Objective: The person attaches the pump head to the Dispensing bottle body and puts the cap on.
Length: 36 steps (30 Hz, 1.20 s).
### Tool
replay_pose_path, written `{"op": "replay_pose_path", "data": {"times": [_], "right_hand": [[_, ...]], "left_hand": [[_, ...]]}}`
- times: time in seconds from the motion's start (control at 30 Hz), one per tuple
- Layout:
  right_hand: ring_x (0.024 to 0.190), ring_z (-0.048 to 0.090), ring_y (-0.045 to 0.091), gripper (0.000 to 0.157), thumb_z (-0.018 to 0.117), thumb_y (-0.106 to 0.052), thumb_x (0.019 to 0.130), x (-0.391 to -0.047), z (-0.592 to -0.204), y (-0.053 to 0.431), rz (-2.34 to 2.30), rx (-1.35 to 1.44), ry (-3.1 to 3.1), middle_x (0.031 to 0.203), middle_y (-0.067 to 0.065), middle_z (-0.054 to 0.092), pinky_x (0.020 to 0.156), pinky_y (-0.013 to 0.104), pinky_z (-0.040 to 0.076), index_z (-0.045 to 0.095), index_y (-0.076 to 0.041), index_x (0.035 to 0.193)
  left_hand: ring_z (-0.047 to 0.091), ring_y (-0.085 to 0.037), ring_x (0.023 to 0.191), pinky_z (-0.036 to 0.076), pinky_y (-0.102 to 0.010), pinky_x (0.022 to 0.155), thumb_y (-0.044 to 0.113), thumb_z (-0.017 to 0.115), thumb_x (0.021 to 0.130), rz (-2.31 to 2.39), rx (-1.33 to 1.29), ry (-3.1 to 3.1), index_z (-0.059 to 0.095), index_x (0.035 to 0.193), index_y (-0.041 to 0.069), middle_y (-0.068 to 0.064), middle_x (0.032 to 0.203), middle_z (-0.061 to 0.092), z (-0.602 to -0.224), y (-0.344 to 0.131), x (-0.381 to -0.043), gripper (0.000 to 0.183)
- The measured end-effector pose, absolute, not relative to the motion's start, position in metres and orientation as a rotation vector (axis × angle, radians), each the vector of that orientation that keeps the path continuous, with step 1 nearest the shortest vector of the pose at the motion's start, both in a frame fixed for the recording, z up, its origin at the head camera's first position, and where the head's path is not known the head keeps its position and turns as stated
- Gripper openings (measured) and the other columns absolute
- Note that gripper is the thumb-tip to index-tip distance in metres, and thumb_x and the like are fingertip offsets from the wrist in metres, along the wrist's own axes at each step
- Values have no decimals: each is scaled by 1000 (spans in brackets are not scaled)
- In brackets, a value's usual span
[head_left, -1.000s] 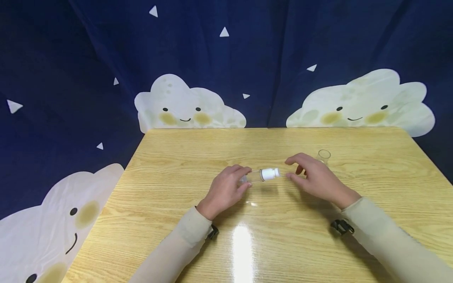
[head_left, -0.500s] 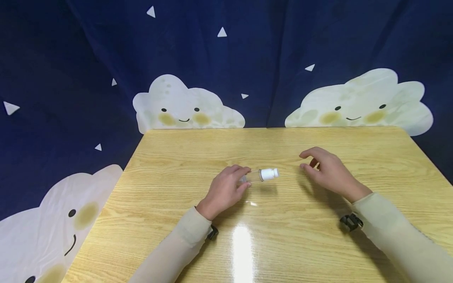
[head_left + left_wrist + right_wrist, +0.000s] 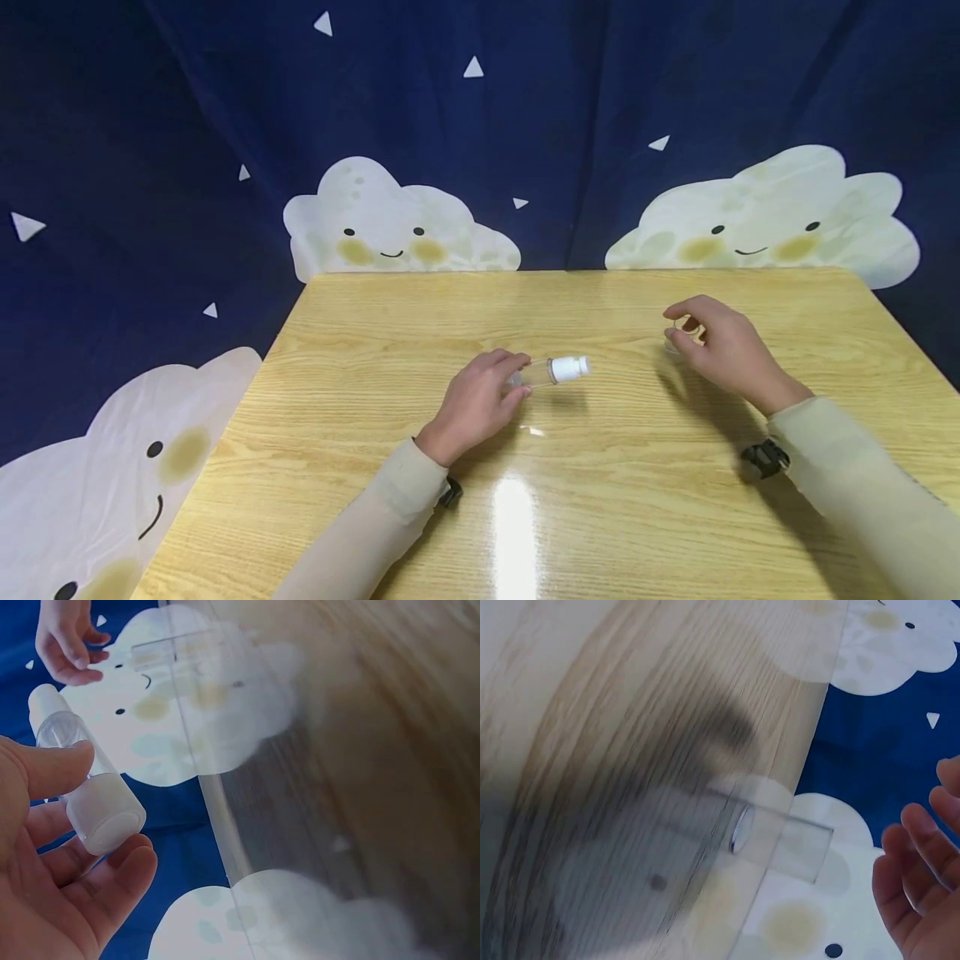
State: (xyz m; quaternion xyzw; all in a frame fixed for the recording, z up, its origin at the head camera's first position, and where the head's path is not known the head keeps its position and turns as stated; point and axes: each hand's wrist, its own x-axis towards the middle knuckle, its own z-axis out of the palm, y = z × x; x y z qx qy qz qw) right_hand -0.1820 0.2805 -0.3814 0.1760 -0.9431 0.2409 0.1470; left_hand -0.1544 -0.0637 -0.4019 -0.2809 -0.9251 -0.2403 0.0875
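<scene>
A small clear pump bottle with a white top and white base is held by my left hand, its white top pointing right. In the left wrist view the thumb presses one side of the bottle and the fingers curl under the base. My right hand reaches beside a clear cylindrical cap, which its fingers partly hide in the head view. The right wrist view shows the cap standing on the table, with the right hand's fingers loosely bent and apart from it.
The light wood-grain table is glossy and reflects a bright strip of light near the front. Behind it and at the left hangs a dark blue curtain printed with smiling clouds. A black strap sits on each wrist.
My right hand has moved away from the bottle, right and slightly back, to the clear cap. The left hand and the bottle have barely moved.
</scene>
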Motion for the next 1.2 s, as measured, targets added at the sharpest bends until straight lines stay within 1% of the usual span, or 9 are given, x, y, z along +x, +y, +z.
{"op": "replay_pose_path", "data": {"times": [0.1, 0.2, 0.3, 0.47, 0.6, 0.8, 1.1, 1.2], "right_hand": [[96, 63, 35, 28, 64, -15, 95, -186, -383, 287, 705, 464, -2727, 117, 20, 64, 72, 46, 50, 64, -2, 120], [100, 60, 42, 35, 64, -18, 96, -190, -386, 295, 717, 410, -2753, 121, 26, 60, 76, 55, 49, 60, 2, 124], [105, 56, 48, 46, 64, -19, 95, -194, -389, 302, 729, 354, -2813, 126, 33, 55, 81, 60, 46, 54, 7, 131], [114, 50, 55, 63, 66, -22, 93, -200, -393, 308, 746, 288, -2954, 136, 38, 47, 89, 66, 44, 43, 14, 139], [115, 49, 57, 68, 68, -24, 92, -204, -398, 311, 710, 280, -3019, 134, 40, 48, 91, 67, 43, 40, 15, 140], [111, 53, 56, 69, 66, -26, 92, -206, -401, 312, 671, 272, -3095, 127, 41, 53, 89, 66, 44, 38, 15, 141], [112, 55, 54, 67, 62, -31, 96, -209, -404, 312, 692, 240, -3130, 128, 39, 54, 89, 65, 45, 39, 14, 140], [110, 57, 52, 63, 60, -30, 97, -210, -405, 312, 697, 253, -3117, 126, 38, 55, 89, 63, 46, 42, 12, 140]], "left_hand": [[67, -21, 104, 57, -34, 82, 23, 72, 92, -710, -830, -2764, 66, 125, 11, -5, 117, 70, -402, -64, -154, 36], [66, -21, 103, 57, -34, 81, 23, 72, 92, -709, -827, -2768, 66, 126, 11, -5, 117, 70, -403, -64, -154, 36], [66, -20, 102, 57, -33, 80, 23, 72, 92, -706, -824, -2768, 66, 125, 11, -5, 117, 70, -403, -65, -154, 36], [66, -20, 103, 57, -33, 81, 24, 71, 92, -695, -815, -2771, 66, 125, 12, -4, 117, 70, -403, -66, -154, 36], [66, -19, 101, 57, -33, 80, 24, 72, 92, -694, -811, -2770, 66, 126, 12, -4, 117, 70, -403, -66, -154, 36], [66, -20, 102, 57, -33, 79, 24, 72, 92, -695, -814, -2775, 66, 125, 12, -4, 117, 70, -402, -66, -154, 36], [66, -20, 102, 56, -33, 79, 24, 72, 91, -699, -813, -2778, 67, 125, 12, -4, 116, 70, -402, -66, -154, 36], [66, -20, 100, 56, -33, 78, 24, 72, 91, -703, -811, -2777, 67, 125, 12, -4, 116, 70, -403, -67, -154, 36]]}}
